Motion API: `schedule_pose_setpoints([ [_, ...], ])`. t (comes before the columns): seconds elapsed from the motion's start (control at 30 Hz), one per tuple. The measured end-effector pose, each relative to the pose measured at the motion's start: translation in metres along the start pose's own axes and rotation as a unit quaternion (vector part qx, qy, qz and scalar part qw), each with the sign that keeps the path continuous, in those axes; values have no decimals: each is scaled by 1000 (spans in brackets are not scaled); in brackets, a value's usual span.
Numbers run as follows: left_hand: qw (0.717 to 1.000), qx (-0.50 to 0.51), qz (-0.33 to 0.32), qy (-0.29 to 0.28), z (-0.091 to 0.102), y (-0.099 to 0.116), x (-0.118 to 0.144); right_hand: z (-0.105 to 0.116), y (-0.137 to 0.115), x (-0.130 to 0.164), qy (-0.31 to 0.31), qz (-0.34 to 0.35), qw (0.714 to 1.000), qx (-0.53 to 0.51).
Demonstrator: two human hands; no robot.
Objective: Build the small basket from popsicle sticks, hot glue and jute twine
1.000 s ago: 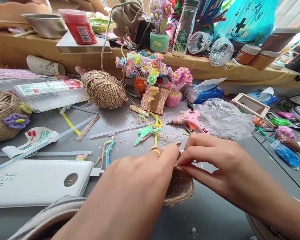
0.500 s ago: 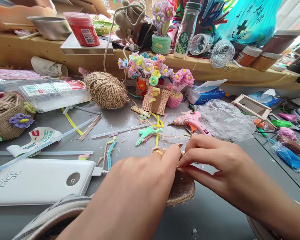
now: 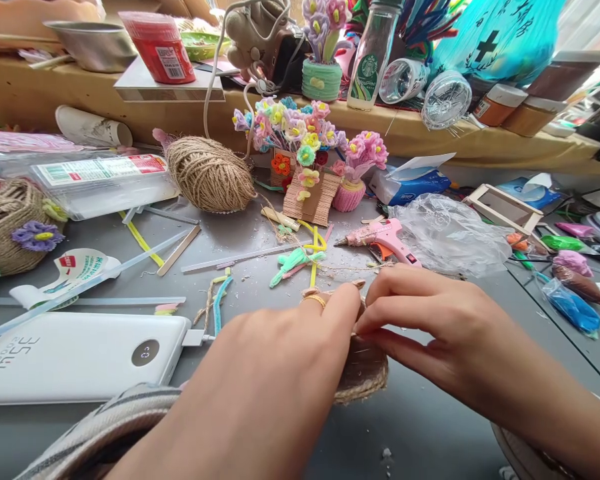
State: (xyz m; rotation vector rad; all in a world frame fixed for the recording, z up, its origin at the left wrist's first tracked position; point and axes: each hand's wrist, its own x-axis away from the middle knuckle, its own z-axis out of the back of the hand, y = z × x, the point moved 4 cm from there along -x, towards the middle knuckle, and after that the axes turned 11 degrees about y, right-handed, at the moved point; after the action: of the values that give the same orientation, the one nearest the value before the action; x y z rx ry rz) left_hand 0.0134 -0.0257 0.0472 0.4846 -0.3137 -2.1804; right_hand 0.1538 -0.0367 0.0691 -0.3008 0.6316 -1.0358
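Head view: the left hand (image 3: pixel 280 373) covers a small twine-wrapped disc (image 3: pixel 363 373) on the grey table (image 3: pixel 430 427), just before the person, below the glue gun (image 3: pixel 383 239). The right hand (image 3: pixel 430 333) meets it at the disc's top edge; fingertips of both are pinched together there, apparently on a twine end, though the strand itself is hidden. If that pinch slips, the coil could spring loose. The disc lies flat, face up, long axis running left to right.
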Motion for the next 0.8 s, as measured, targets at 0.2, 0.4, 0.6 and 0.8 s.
schedule_pose_setpoints([
  [0.2, 1000, 0, -9, 3, -6, -8, 4, 1, -2, -1, 4, 11, 1000, -8],
  [0.4, 1000, -6, -10, 0, -3, -5, 4, 1, -3, -1, 6, 11, 1000, -8],
  [0.6, 1000, -8, -11, -5, 2, 2, 3, 0, -2, 0, 7, 15, 1000, -14],
  [0.8, 1000, -6, -19, -8, 2, 1, 2, 0, -3, 1, 5, 19, 1000, -10],
])
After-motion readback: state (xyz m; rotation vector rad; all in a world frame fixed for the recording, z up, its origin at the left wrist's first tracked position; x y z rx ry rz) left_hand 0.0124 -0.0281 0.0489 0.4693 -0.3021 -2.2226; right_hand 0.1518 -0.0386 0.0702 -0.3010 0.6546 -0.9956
